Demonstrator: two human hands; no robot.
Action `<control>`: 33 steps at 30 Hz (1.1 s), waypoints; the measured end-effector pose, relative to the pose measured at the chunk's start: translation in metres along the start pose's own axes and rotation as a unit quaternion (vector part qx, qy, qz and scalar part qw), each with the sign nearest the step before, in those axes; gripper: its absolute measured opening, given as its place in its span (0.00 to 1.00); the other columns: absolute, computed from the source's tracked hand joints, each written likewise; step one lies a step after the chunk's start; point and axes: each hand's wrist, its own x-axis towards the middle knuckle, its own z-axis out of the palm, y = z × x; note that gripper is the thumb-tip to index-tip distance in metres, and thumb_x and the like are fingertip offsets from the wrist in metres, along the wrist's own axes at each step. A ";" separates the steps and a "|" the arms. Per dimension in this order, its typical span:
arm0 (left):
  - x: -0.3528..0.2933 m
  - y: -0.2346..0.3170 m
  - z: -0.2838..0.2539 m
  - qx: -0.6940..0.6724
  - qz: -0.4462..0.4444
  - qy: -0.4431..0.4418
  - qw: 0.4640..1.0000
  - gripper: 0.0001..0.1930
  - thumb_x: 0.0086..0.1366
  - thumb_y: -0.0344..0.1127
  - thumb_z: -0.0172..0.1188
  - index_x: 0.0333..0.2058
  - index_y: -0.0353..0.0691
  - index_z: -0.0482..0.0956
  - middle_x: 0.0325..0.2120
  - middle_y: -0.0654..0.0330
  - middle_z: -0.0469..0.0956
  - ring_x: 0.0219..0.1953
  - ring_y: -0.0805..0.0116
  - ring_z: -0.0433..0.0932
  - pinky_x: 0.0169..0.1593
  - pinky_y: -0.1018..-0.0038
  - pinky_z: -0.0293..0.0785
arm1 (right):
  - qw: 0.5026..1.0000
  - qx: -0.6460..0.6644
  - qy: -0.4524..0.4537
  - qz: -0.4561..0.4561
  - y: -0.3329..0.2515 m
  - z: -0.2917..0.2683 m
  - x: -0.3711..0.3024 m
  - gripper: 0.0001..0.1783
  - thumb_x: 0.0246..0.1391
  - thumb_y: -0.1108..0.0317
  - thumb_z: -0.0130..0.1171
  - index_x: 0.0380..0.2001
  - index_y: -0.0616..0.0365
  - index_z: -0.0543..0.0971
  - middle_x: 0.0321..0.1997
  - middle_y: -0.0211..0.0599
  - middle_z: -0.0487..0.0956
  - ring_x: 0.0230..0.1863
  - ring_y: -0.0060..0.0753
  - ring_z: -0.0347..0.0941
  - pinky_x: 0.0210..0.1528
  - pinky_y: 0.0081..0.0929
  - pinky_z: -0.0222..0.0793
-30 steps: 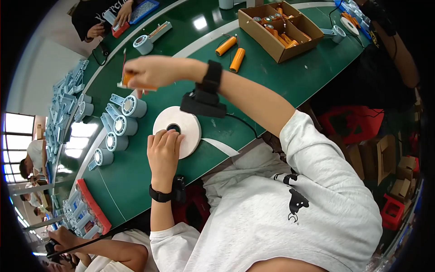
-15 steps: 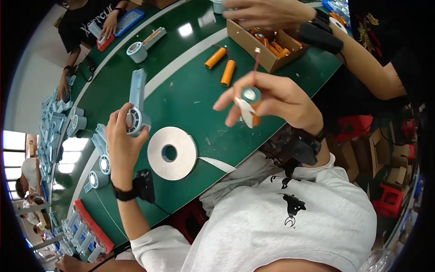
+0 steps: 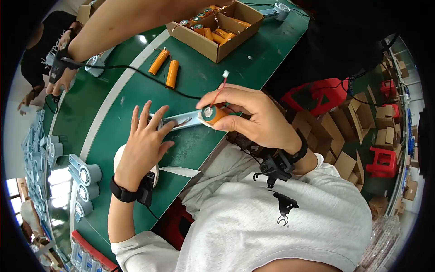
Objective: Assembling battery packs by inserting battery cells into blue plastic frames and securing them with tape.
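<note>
My right hand (image 3: pixel 258 115) pinches an orange cylindrical battery (image 3: pixel 218 115) with thin red wires and a small white connector standing up from it. A bit of white tape shows on its side. The battery is at the right end of a light-blue plastic handle (image 3: pixel 188 120), which lies over the green table. My left hand (image 3: pixel 142 152) has its fingers spread over the other end of this part, hiding its round head. Under and beside that hand sits a white tape roll (image 3: pixel 118 156), mostly covered, with a loose strip (image 3: pixel 181 171) reaching the table edge.
Two orange batteries (image 3: pixel 165 68) lie beyond my hands, near a cardboard box (image 3: pixel 213 45) of batteries. A co-worker's arm (image 3: pixel 113 31) reaches across the top left, trailing a black cable. Light-blue housings (image 3: pixel 86 181) stand at left, above a red-edged bin (image 3: pixel 93 249).
The light-blue part has come down and right, its handle turned toward the battery. My left hand has loosened and spread over it. My right hand has moved left; the co-worker's arm has swung left.
</note>
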 end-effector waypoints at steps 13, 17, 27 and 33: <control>0.002 0.002 0.010 -0.104 -0.011 0.035 0.994 0.06 0.53 0.25 0.55 0.30 0.40 0.70 0.42 0.61 0.71 0.53 0.58 0.64 0.59 0.54 0.52 | 0.977 0.175 0.068 -0.096 0.024 0.039 0.013 0.12 0.39 0.84 0.63 0.30 0.65 0.75 0.35 0.41 0.76 0.37 0.30 0.75 0.40 0.23 0.74; -0.001 0.002 0.010 -0.125 -0.011 0.038 0.991 0.06 0.53 0.25 0.54 0.31 0.40 0.70 0.41 0.60 0.72 0.52 0.57 0.65 0.59 0.54 0.52 | 0.988 0.132 0.031 -0.075 0.025 0.040 0.014 0.12 0.37 0.83 0.64 0.28 0.65 0.74 0.33 0.41 0.76 0.35 0.32 0.75 0.37 0.22 0.73; 0.000 0.000 0.013 -0.155 -0.024 0.058 0.986 0.09 0.54 0.22 0.50 0.35 0.38 0.68 0.41 0.60 0.72 0.51 0.58 0.66 0.60 0.54 0.51 | 0.985 0.073 0.068 -0.140 0.008 0.041 0.009 0.12 0.37 0.84 0.64 0.27 0.66 0.73 0.30 0.41 0.76 0.32 0.34 0.74 0.33 0.22 0.70; -0.001 -0.001 0.013 -0.154 -0.012 0.057 0.986 0.10 0.54 0.20 0.48 0.35 0.37 0.68 0.41 0.60 0.71 0.52 0.58 0.66 0.60 0.55 0.51 | 0.997 -0.002 0.048 -0.067 0.024 0.055 0.010 0.11 0.38 0.81 0.62 0.28 0.64 0.73 0.29 0.39 0.74 0.30 0.37 0.72 0.31 0.25 0.68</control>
